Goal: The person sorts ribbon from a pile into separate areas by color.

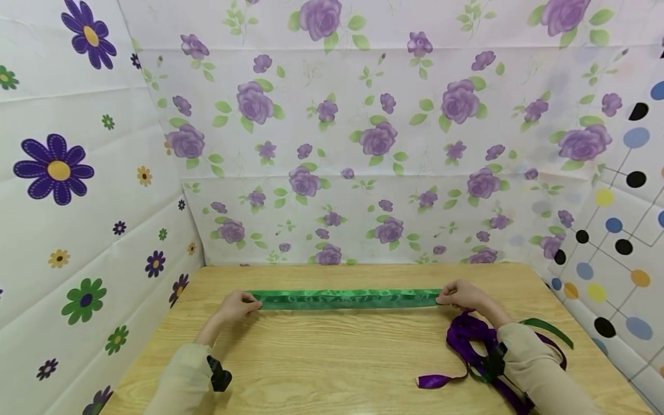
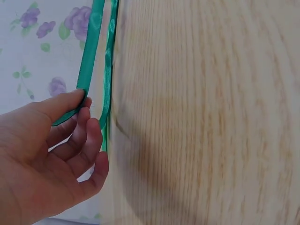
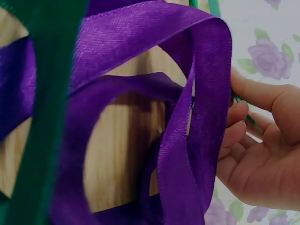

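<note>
A shiny green ribbon [image 1: 347, 301] stretches across the far part of the wooden table between both hands. My left hand [image 1: 236, 306] pinches its left end between thumb and fingers. At the other end my right hand [image 1: 463, 294] pinches it the same way. In the left wrist view the ribbon [image 2: 91, 51] runs up from the thumb, and a second green strand lies alongside. Loops of purple ribbon [image 1: 457, 334] lie by my right wrist. In the right wrist view the purple ribbon [image 3: 211, 93] overlaps part of the right fingertips.
The wooden table [image 1: 321, 363] meets a floral sheet [image 1: 290, 219] at its back edge. Patterned sheets also stand on both sides. Beside the right forearm a narrow green strip [image 1: 552, 329] curves out, and a purple ribbon tail [image 1: 434, 381] lies nearer the front.
</note>
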### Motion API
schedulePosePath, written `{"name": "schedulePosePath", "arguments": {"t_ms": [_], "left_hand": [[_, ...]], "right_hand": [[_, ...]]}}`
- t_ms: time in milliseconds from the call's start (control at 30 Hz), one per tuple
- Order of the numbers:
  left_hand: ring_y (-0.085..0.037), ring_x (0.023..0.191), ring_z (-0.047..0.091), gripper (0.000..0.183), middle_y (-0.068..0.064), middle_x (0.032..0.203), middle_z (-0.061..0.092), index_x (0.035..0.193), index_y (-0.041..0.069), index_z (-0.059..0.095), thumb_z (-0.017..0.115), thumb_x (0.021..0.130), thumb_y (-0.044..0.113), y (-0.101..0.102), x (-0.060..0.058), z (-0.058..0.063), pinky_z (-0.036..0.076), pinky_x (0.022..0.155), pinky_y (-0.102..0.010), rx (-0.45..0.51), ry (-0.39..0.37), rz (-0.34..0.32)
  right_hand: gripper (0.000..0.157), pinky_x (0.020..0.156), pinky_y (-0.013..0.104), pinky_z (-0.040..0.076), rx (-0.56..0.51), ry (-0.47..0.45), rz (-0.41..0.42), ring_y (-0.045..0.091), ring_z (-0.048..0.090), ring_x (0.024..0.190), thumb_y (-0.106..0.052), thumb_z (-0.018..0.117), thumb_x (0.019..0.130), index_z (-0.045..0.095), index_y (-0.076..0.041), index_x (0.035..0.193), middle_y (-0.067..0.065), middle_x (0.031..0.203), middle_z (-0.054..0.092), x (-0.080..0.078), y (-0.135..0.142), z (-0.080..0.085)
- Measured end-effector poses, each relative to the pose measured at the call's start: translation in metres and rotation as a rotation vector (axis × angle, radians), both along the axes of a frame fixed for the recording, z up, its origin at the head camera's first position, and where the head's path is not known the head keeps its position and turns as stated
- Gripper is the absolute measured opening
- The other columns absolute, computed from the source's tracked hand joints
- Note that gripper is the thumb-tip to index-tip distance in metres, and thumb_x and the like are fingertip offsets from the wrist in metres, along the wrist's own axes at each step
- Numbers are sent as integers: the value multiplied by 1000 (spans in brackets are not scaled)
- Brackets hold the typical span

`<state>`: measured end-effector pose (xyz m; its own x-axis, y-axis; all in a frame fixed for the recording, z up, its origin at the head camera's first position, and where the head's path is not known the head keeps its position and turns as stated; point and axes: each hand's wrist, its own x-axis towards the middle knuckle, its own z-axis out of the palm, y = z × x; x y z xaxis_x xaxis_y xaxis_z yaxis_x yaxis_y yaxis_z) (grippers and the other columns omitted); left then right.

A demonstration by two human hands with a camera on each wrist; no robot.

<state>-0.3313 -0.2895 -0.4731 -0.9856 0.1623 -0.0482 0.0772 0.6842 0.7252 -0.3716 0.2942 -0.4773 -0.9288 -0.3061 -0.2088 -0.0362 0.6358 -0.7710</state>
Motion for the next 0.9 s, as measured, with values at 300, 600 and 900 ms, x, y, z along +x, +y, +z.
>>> {"name": "schedulePosePath", "arguments": {"t_ms": [300,600,900], "left_hand": [[-14,53,45,21,-18,68,62,97,-8,69,59,95,10,-2,-1,-7,37,52,-26,-17,25,25],[-20,68,61,18,-13,82,68,90,-5,72,66,91,12,0,-2,-11,49,60,-32,-51,42,64],[-19,72,57,15,-16,89,68,91,-5,72,67,90,10,4,-7,-14,45,61,-30,-121,57,136]], "right_hand": [[18,51,25,34,12,-11,-38,9,39,50,-7,59,94,68,7,102,2,61,55,-1,1,-6],[23,51,26,37,148,121,-87,11,43,50,-15,71,86,63,-4,67,-2,54,50,-2,3,-14],[48,47,24,30,272,179,-160,9,28,43,-22,75,82,41,-18,49,-8,45,32,-1,-5,-15]]}}
